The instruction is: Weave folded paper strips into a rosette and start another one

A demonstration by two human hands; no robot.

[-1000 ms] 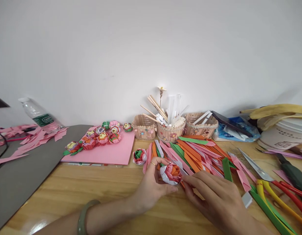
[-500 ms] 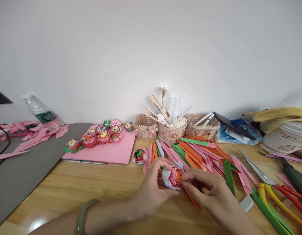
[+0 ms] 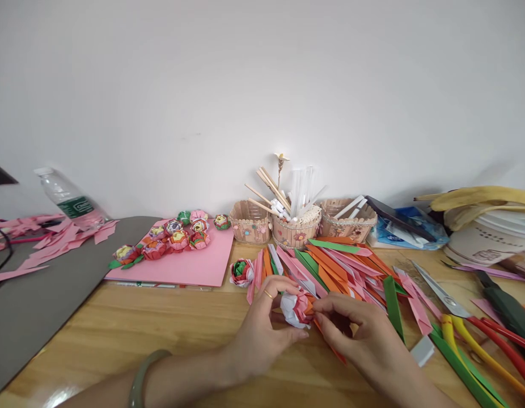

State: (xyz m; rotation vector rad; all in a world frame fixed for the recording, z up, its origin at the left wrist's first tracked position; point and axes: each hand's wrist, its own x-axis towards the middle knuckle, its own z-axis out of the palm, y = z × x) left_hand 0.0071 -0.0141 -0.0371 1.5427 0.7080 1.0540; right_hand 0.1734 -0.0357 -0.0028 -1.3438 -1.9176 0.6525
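Above the desk (image 3: 139, 323), a paper flower (image 3: 293, 310) is between left hand (image 3: 262, 326) and right hand (image 3: 364, 328); behind lie strips (image 3: 330, 266), then baskets (image 3: 252, 226); scissors (image 3: 453, 306) right; sheet (image 3: 203, 269) bearing flowers (image 3: 180, 240) left.

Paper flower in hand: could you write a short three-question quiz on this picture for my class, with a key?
1. True or false: the left hand holding the paper flower wears a ring.
2. The pink sheet bears: A) the bottle; B) other paper flowers; C) the scissors.
3. How many decorated baskets stand behind the paper strips?
Key: 1 true; 2 B; 3 three.
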